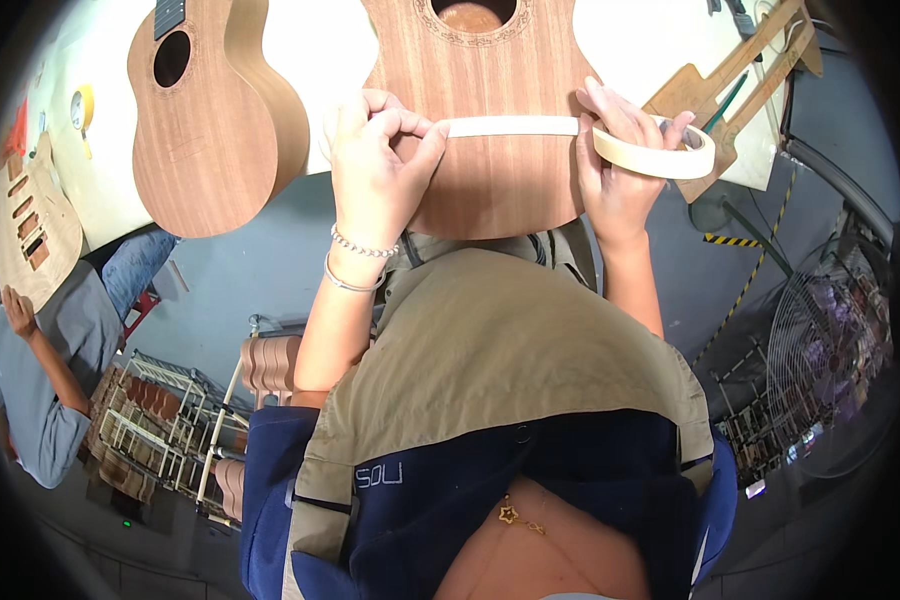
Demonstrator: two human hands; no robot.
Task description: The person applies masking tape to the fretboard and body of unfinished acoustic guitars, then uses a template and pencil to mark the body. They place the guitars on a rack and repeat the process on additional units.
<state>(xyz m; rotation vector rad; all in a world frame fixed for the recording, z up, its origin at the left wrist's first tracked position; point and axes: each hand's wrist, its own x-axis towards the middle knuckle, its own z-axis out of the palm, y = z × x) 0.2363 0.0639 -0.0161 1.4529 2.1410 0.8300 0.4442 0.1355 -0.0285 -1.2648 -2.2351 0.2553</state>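
Observation:
A wooden guitar body (490, 195) lies top up on the white bench in front of me, its round soundhole at the far side. Across its lower part runs a straight strip of pale masking tape (515, 126). My left hand (382, 155) pinches the strip's left end between thumb and forefinger. In my right hand (620, 165) is the masking tape roll (695, 163), with fingers reaching through its ring and the strip leading off it. Whether the strip touches the wood all along, I cannot tell.
To the left lies a second guitar body (205, 130) with a neck. Wooden templates (730, 100) rest at the right. A yellow tape roll (82, 107) sits far left. Another person (40, 350) holds a slotted wooden body (35, 235). A large fan (830, 350) stands at right.

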